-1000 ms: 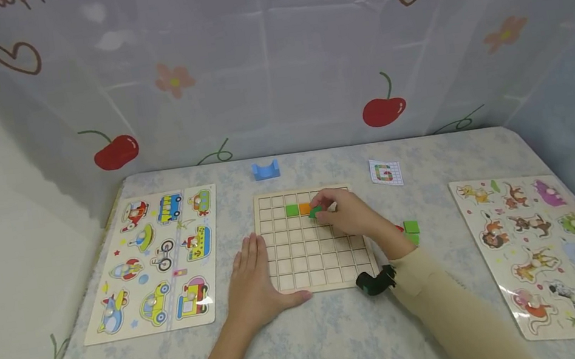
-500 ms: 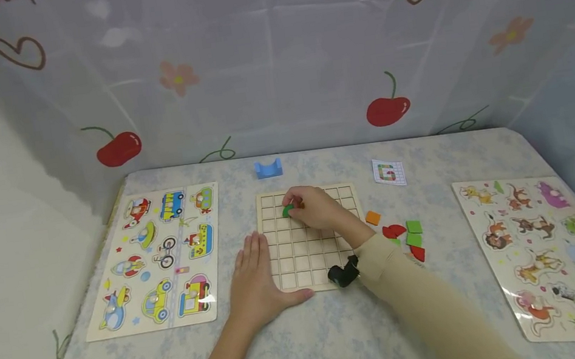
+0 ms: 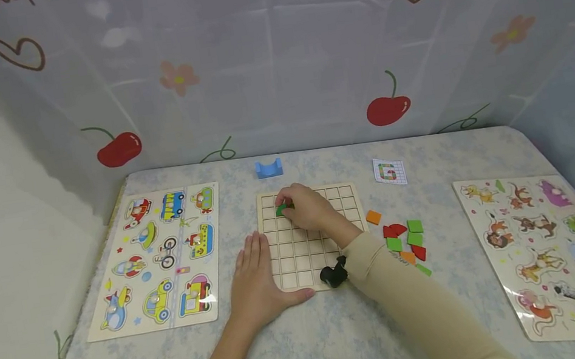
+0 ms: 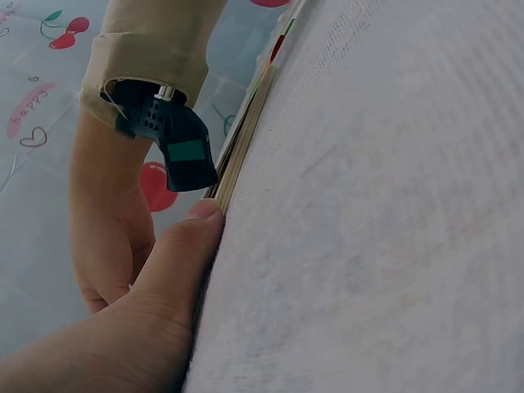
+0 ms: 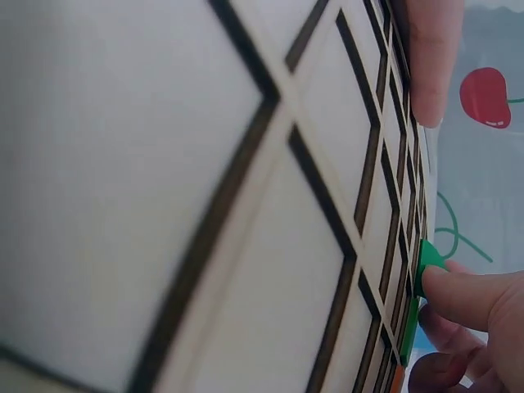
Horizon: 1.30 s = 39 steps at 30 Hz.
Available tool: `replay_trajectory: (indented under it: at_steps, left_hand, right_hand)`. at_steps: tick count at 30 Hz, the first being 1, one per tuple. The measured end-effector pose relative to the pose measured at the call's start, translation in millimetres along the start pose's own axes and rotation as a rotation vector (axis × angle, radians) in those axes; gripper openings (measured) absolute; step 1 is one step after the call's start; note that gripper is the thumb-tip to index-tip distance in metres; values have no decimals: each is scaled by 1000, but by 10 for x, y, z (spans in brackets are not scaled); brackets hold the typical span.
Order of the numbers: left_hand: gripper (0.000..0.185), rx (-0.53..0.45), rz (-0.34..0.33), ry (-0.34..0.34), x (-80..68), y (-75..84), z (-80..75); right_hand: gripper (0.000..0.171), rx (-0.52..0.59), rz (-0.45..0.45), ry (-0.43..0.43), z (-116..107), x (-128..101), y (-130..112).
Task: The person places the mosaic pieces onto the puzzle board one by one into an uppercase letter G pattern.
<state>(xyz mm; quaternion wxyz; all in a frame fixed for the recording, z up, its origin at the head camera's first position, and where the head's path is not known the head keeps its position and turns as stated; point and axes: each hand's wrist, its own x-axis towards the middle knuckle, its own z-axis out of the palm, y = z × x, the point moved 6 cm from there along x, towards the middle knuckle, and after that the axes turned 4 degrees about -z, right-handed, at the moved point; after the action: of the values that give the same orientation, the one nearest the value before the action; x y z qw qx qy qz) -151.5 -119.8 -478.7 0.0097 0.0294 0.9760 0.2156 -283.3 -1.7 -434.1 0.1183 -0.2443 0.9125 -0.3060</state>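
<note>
Green tile (image 3: 283, 209) sits in my right hand (image 3: 307, 207), pinched at the fingertips and held against the upper left cells of the grid board (image 3: 351, 219), near the centre of the frame. The right wrist view shows one fingertip (image 5: 458, 295) bearing on the tile's edge at the board surface; whether it is fully seated in a cell I cannot tell. My left hand (image 3: 255, 282) lies flat, fingers straight and spread, its thumb at the board's lower left corner, steadying it on the worktop (image 3: 343, 343). Step in hand, as I judge it: placing this tile. Next move calls for squaring it to the cell, pressing it level, then easing the grip. Loose tiles (image 3: 405, 239) lie right of the board.
</note>
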Motion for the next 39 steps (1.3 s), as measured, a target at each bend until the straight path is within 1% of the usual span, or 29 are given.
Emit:
replay_trajectory:
  at_steps: [7,14,17,22,28,31,34,39]
  left_hand:
    - [146,-3,0,-1,0,1,5]
    - [146,3,-6,-6,-5,1,9]
    - [146,6,-3,3,-4,2,1]
    - [145,1,-2,9,0,-2,2]
    - [146,-6,-18,3,5,-12,11]
    - [146,-5,-23,5,9,-19,12]
    - [146,-5,-16,1,13,-12,20]
    - [146,-15,-18,-15,7,-1,37]
  right_hand:
    - [25,-55,16,0,-2,-31,21]
    - [28,-101,29,-23,4,-71,19]
    - [29,-93,20,-11,-29,-107,11]
    - [32,-39,-3,18,-152,-222,63]
    - [31,28,11,55,-349,-429,225]
    - [31,50,22,76,-452,-559,343]
    - [31,73,53,106,-567,-721,507]
    - [30,68,133,146,-749,-1045,848]
